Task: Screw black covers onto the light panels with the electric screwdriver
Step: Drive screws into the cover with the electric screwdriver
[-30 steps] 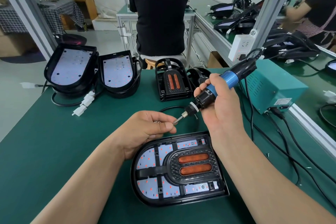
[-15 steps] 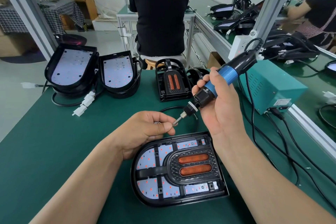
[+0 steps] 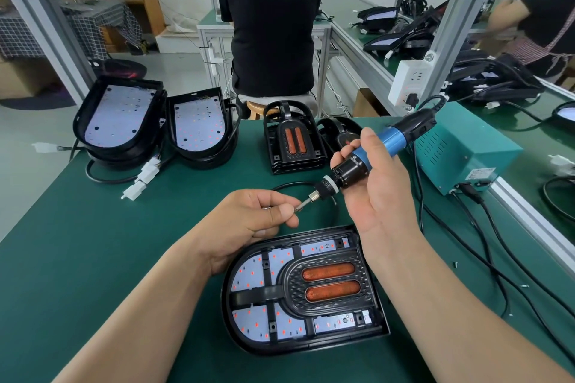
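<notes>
A light panel [image 3: 258, 270] lies on the green mat in front of me, with a black cover [image 3: 329, 284] bearing two orange strips seated on it. Above the panel, my right hand [image 3: 378, 193] grips the blue and black electric screwdriver [image 3: 367, 155], its bit pointing down-left. My left hand [image 3: 258, 221] pinches a small screw at the bit's tip, thumb against forefinger. Both hands hover just beyond the panel's far edge.
Two uncovered light panels [image 3: 118, 118] [image 3: 199, 127] lean at the back left with white connectors [image 3: 143, 177]. Spare black covers [image 3: 294, 140] stand at the back centre. A teal power box [image 3: 466, 149] sits right, its cables [image 3: 485, 246] trailing across the mat. A person sits beyond the bench.
The screwdriver's rear end has tilted slightly upward in my right hand. My left hand stays pinched at the bit's tip. The panel has not moved.
</notes>
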`<act>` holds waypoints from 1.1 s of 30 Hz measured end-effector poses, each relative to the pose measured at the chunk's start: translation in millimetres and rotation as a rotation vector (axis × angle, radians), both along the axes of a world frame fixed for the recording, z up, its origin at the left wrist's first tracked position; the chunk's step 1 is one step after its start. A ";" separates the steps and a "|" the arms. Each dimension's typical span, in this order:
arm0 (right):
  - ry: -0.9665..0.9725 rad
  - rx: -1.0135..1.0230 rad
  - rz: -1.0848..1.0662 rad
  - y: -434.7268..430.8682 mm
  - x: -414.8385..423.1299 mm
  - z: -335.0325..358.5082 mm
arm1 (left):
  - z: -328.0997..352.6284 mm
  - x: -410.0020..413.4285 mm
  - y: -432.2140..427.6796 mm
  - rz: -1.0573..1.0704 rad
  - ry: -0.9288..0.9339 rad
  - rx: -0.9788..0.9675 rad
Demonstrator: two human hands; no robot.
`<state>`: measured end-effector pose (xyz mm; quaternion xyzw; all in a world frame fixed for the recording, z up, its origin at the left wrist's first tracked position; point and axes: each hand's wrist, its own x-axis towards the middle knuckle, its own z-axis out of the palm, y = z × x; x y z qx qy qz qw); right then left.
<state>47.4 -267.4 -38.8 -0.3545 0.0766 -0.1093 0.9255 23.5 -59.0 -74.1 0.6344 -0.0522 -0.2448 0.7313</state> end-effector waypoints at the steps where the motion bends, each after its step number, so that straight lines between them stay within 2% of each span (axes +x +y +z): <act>1: 0.013 0.016 -0.006 0.1 0.1 -0.6 | 1.2 -0.3 -0.3 -0.004 -0.002 -0.005; 11: 0.051 0.116 -0.044 -4.3 0.5 0.1 | 4.3 -1.0 0.5 0.005 0.044 0.012; 20: -0.025 0.208 -0.026 -24.1 -4.1 16.3 | 13.0 -6.6 4.4 -0.091 0.062 0.042; 24: -0.086 0.138 0.001 -34.8 -9.6 25.0 | 17.1 -10.7 7.3 -0.164 0.071 0.075; 27: -0.132 0.084 0.040 -41.9 -13.1 30.6 | 18.9 -11.8 6.0 -0.157 0.043 0.170; 33: -0.165 -0.088 0.062 -48.3 -16.3 34.9 | 19.8 -12.6 3.9 -0.137 0.048 0.198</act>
